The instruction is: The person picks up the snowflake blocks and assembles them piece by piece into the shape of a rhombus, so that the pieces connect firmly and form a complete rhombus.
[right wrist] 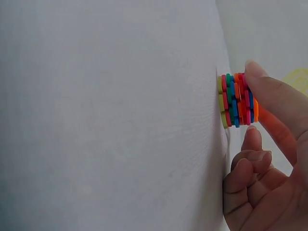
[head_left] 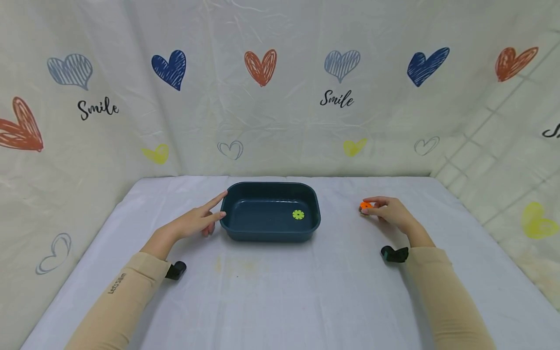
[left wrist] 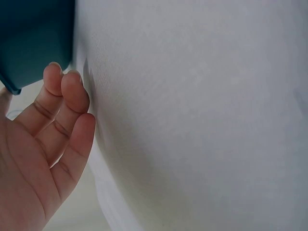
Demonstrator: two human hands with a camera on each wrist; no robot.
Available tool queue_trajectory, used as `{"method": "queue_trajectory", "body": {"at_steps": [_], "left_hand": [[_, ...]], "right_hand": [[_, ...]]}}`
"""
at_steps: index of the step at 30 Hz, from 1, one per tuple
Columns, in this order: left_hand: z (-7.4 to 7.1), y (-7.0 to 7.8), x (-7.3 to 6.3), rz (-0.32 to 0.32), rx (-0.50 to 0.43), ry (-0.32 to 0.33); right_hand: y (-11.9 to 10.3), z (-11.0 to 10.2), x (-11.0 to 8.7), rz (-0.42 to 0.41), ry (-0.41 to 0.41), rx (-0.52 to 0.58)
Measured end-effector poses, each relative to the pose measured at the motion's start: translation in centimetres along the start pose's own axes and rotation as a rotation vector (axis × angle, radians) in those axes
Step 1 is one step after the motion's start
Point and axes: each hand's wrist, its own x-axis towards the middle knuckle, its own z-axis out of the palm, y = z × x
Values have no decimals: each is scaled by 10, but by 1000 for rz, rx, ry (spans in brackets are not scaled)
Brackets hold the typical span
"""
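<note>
A dark teal rectangular tray [head_left: 270, 236] stands on the cloth. Inside it, toward the right, lies a yellow-green notched disc [head_left: 298, 214]. My left hand [head_left: 194, 221] is at its left end, index finger stretched along the rim and thumb against the near-left rim, the other fingers loosely bent below. Off to the right, my right hand [head_left: 391, 212] pinches with thumb and index finger at the orange notched disc [head_left: 365, 206] on top of a stack of multicoloured notched discs [right wrist: 233, 101]. The stack's bottom rests on the cloth. How many discs the fingertips grip is hidden.
A white cloth [head_left: 271, 301] covers the table. Behind it hangs a pale curtain [head_left: 288, 121] printed with hearts and words. Black devices sit at the left wrist [head_left: 176, 271] and right wrist [head_left: 394, 254].
</note>
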Motion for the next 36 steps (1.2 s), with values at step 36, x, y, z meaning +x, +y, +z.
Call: {"method": "queue_trajectory", "body": {"at_steps": [36], "left_hand": [[0,1,0,-3,-9,-8]], "right_hand": [[-54,0,-16,-237,176,148]]}}
